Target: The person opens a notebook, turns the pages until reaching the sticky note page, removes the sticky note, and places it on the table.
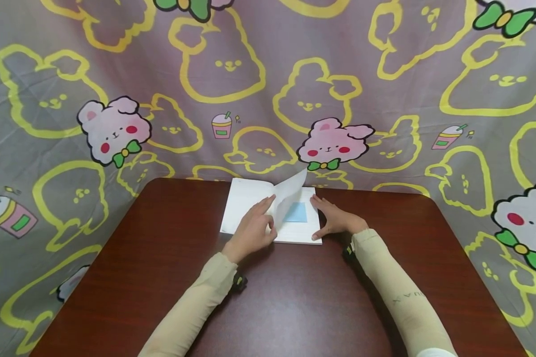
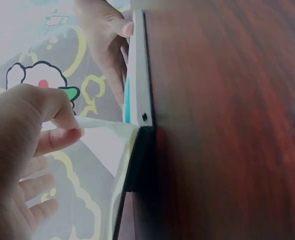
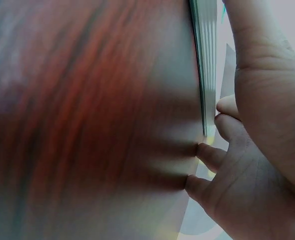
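Note:
An open notebook [image 1: 250, 198] with white pages lies on the table. One page [image 1: 290, 193] stands raised near the middle, and my left hand [image 1: 254, 228] pinches its lower edge between thumb and forefinger, as the left wrist view shows. A light-blue paper [image 1: 297, 213] lies flat on the right-hand page, partly behind the raised one. At the notebook's right edge rests my right hand [image 1: 337, 218], thumb and fingers spread. In the right wrist view, fingertips [image 3: 210, 155] of that hand touch down beside the page stack [image 3: 207, 65].
The dark reddish-brown table [image 1: 295, 307] has rounded far corners. Behind it and at both sides hangs a grey curtain [image 1: 268, 114] with cartoon prints. A small black device [image 1: 238, 282] is strapped under the left wrist, another [image 1: 349, 252] under the right.

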Demonstrator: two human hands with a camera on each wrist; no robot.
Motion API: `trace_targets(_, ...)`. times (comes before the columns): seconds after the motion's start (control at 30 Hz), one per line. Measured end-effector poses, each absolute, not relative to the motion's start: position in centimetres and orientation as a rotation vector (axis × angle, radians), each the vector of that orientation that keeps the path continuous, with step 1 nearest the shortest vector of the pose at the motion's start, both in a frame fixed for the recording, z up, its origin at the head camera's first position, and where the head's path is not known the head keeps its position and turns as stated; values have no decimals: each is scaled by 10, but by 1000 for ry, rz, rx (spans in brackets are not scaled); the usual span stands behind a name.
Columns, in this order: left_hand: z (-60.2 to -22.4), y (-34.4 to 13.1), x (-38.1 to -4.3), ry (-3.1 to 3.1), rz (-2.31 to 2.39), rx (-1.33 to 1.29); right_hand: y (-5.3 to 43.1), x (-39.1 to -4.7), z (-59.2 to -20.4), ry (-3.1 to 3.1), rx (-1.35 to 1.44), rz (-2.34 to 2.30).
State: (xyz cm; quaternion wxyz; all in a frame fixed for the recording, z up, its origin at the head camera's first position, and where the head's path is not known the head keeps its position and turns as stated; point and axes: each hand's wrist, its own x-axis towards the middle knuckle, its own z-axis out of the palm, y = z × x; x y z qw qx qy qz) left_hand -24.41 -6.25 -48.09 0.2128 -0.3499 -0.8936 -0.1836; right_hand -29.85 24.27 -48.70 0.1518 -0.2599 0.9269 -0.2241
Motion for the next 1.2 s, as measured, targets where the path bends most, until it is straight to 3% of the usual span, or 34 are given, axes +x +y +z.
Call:
trace_targets(0.5,-442,-77,-254,-2389,-673,-834,243,-300,-488,2653,-739,-634)
trace_targets(1.2,-420,-99,-249,-2328,-334,-828,241,-296,-486,2656,-699,-654)
